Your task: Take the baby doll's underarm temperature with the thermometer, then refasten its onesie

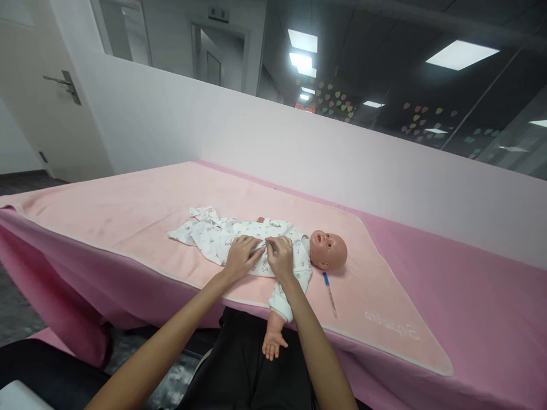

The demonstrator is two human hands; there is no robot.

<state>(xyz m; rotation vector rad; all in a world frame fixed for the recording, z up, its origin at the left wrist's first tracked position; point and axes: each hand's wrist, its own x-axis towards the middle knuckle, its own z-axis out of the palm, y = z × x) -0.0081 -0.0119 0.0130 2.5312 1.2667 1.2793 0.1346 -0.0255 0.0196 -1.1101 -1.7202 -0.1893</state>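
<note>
A baby doll (328, 249) lies on its back on a pale pink blanket (128, 210), head to the right. It wears a white printed romper (213, 236). One doll arm hangs over the table's near edge. My left hand (240, 256) and my right hand (281, 257) rest on the doll's chest, fingers pinched on the romper's front where the two hands meet. A thin thermometer (329, 292) with a blue end lies on the blanket just below the doll's head.
The blanket covers a table draped in darker pink cloth (470, 296). A white partition wall (299, 148) runs behind the table, with glass above it. A white door (38, 85) stands at the far left. My dark-clothed lap is below the table edge.
</note>
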